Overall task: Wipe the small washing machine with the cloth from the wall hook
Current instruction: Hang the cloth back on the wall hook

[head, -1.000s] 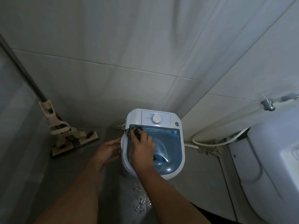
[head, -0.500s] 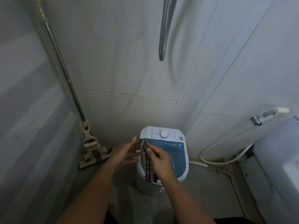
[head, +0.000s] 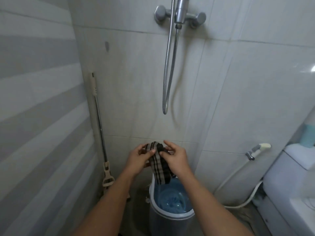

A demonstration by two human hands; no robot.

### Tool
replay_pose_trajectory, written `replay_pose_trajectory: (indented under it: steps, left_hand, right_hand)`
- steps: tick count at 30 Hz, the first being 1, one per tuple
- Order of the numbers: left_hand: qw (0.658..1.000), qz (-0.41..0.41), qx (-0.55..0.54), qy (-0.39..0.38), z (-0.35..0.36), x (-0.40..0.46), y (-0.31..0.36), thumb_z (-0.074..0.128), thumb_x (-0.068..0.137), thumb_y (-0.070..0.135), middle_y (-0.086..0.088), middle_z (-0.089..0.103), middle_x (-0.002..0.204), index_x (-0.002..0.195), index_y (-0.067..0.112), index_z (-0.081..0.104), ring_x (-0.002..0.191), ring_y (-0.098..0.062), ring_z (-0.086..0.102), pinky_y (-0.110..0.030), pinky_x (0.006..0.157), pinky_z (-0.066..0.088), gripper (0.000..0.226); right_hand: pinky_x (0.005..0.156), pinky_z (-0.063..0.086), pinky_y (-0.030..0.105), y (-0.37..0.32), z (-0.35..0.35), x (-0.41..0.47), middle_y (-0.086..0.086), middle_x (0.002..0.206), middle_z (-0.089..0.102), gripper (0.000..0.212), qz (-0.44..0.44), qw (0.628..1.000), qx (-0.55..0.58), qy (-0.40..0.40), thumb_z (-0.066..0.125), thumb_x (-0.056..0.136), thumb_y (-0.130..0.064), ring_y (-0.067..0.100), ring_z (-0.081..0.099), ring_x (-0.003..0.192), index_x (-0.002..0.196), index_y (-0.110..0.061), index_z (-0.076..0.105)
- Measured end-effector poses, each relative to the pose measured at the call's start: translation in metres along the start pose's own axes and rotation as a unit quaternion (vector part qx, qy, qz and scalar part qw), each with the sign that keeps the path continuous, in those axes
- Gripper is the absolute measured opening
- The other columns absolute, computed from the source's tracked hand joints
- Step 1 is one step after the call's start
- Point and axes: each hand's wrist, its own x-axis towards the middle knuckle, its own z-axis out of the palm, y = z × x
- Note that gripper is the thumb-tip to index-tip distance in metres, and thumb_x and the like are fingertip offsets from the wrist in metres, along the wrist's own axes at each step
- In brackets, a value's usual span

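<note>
A striped cloth (head: 159, 165), beige with dark bands, hangs between both hands in front of the tiled wall. My left hand (head: 139, 159) pinches its upper left part. My right hand (head: 176, 159) grips its dark bunched top, with the forefinger sticking up. The cloth's lower end dangles just above the small white washing machine (head: 171, 212) with a blue see-through lid, which stands on the floor below my hands. The machine's control panel is hidden behind my hands and the cloth.
A mop (head: 100, 133) leans in the left corner. A shower hose (head: 167, 74) loops down from the tap (head: 180, 16) above. A bidet sprayer (head: 258, 149) hangs at the right, beside the toilet tank (head: 300, 160). A small wall hook (head: 106, 46) sits at the upper left.
My right hand lifted the cloth off the machine's lid and up to chest height. My left hand came off the machine's side and took hold of the cloth. The view tilted upward.
</note>
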Motion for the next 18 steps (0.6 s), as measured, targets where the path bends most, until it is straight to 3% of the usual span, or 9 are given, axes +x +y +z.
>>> replay_pose_trajectory:
  steps: [4,8,12,15,18]
  left_hand:
    - [0.993,0.069,0.097,0.015,-0.003,-0.009,0.033,0.080,0.082,0.025,-0.011,0.071,0.091,0.097,0.001,0.064,0.085,-0.020,0.069,-0.031,0.070,0.057,0.033]
    - [0.977,0.129,0.171,-0.011,-0.012,-0.013,0.064,0.084,0.077,0.030,-0.009,0.076,0.088,0.090,0.001,0.063,0.082,-0.016,0.071,-0.029,0.076,0.056,0.039]
    - [0.974,0.155,0.154,-0.055,-0.019,-0.011,0.087,0.081,0.079,0.011,-0.006,0.071,0.085,0.089,0.008,0.063,0.083,-0.018,0.068,-0.034,0.078,0.058,0.021]
    - [0.975,0.178,0.127,-0.029,-0.014,-0.014,0.104,0.078,0.082,0.005,-0.007,0.070,0.086,0.091,0.006,0.062,0.084,-0.019,0.068,-0.034,0.075,0.061,0.018]
    - [0.974,0.202,0.107,-0.010,-0.006,-0.019,0.119,0.074,0.084,0.001,-0.008,0.069,0.091,0.092,0.008,0.060,0.079,-0.014,0.068,-0.031,0.066,0.060,0.017]
  right_hand:
    - [0.076,0.055,0.012,-0.050,-0.016,0.000,0.000,0.104,0.068,0.048,-0.060,0.998,-0.006,-0.020,0.069,0.091,-0.001,0.001,0.071,0.085,0.133,-0.025,0.064]
    - [0.072,0.054,0.010,-0.087,-0.027,0.003,-0.004,0.101,0.065,0.046,-0.106,0.994,-0.022,-0.007,0.065,0.094,-0.002,0.002,0.072,0.078,0.134,-0.025,0.063]
    - [0.066,0.056,0.015,-0.111,-0.040,0.011,-0.004,0.098,0.064,0.047,-0.118,0.993,-0.009,0.017,0.064,0.095,0.000,0.002,0.071,0.067,0.131,-0.030,0.064]
    - [0.078,0.061,0.022,-0.119,-0.046,0.015,-0.004,0.103,0.067,0.044,-0.127,0.990,-0.039,0.037,0.070,0.091,-0.005,0.004,0.071,0.077,0.120,-0.038,0.068]
    - [0.087,0.062,0.036,-0.119,-0.051,0.017,-0.008,0.101,0.073,0.030,-0.125,0.986,-0.102,0.051,0.076,0.086,-0.017,0.009,0.073,0.086,0.110,-0.035,0.077]
